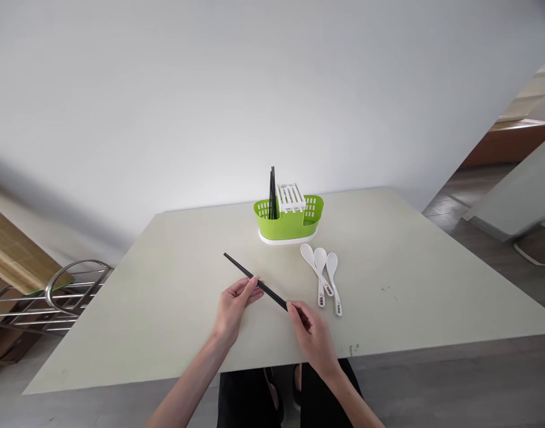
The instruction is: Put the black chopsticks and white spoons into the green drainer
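Both hands on black chopsticks [254, 279], low over table [410, 279].
Left hand [234, 309] pinching near mid-length with fingertips; right hand [312, 336] closed round the near end. Far tip angled up-left. Green caddy [288, 219] beyond, well apart, more black chopsticks upright in its left compartment. Three white spoons [323, 276] flat on table, just right of the hands.

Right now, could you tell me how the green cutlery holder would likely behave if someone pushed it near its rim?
The green cutlery holder looks like thin perforated plastic, so it is probably light and would slide easily on the smooth table. The black chopsticks stand tall at its left end, so a push high up might tip it that way.
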